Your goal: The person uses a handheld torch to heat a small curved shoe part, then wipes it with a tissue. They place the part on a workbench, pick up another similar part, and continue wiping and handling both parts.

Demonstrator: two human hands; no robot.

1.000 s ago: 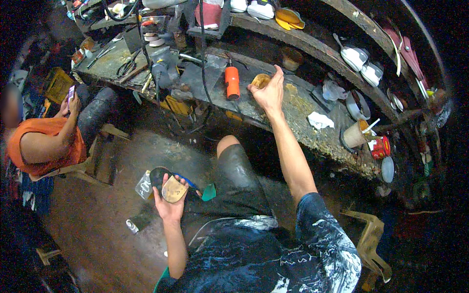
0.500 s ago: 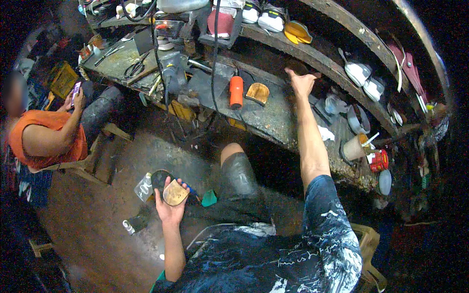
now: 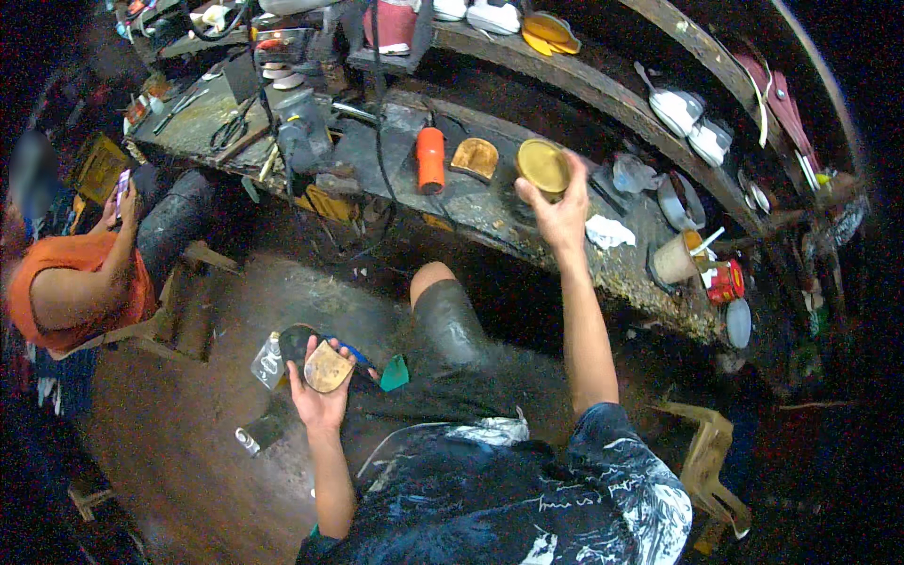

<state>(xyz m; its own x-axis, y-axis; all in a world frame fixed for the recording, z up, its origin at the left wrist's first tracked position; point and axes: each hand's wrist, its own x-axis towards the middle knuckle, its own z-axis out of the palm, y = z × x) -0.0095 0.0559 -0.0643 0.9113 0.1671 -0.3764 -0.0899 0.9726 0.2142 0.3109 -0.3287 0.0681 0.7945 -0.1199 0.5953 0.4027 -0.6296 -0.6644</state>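
over the workbench [image 3: 490, 212], the right hand [image 3: 562, 212] grips one round yellow tin [image 3: 543, 166], lifted just above the top. low by the knee, the left hand [image 3: 320, 395] clasps one tan heel piece [image 3: 328, 367]. a second heel piece [image 3: 474, 157] lies beside one orange can [image 3: 430, 158]; shoes line the curved shelf [image 3: 584, 75].

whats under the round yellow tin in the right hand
The right hand holds the round yellow tin lifted over the grimy dark workbench. Beside it lies a tan heel-shaped piece. The bench patch directly beneath is hidden by the tin and fingers.
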